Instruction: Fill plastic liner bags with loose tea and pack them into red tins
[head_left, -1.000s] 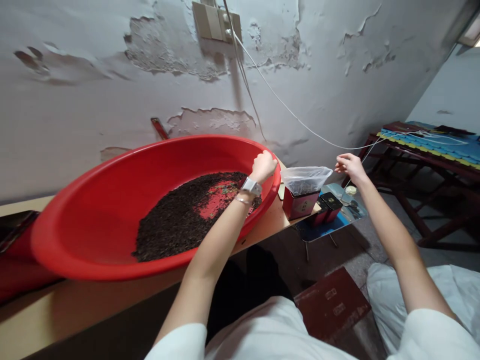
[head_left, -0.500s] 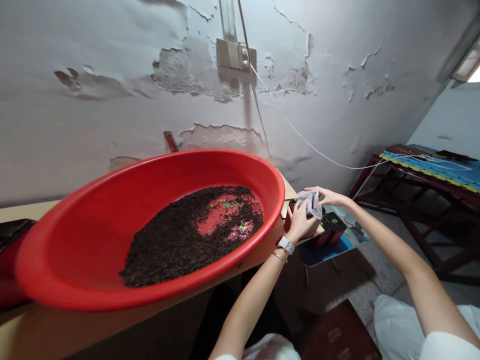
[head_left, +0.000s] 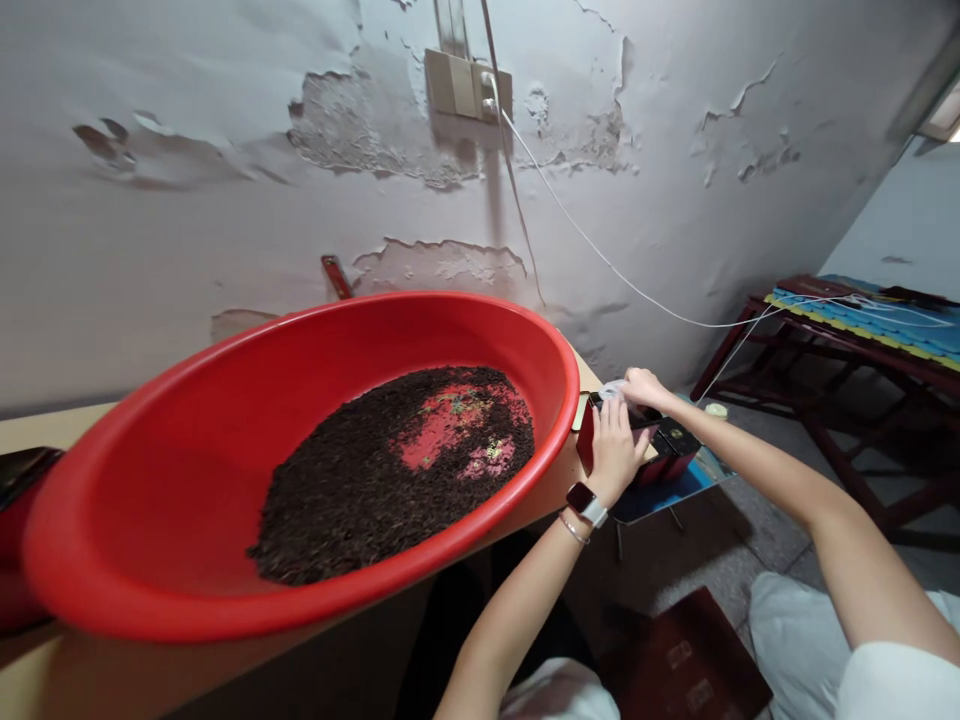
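Note:
Just right of the big red basin, a clear plastic bag stands up out of a dark red box on the table. My right hand is closed, pinching the bag's top. Below it, my left hand rests against the box and bag with its fingers stretched out and its thumb apart. A watch and a bracelet are on the left wrist. Dark, dry loose leaves cover much of the basin's floor. My fingers hide most of the bag.
More dark red boxes stand on a low blue-topped table to the right. A white cable runs from the wall socket to a rack with blue mats. A dark red stool is below.
My right hand has closed over the bag's top, and the bag is lower and more gathered. My left hand has turned, with its fingers now flat against the box. The view has shifted slightly.

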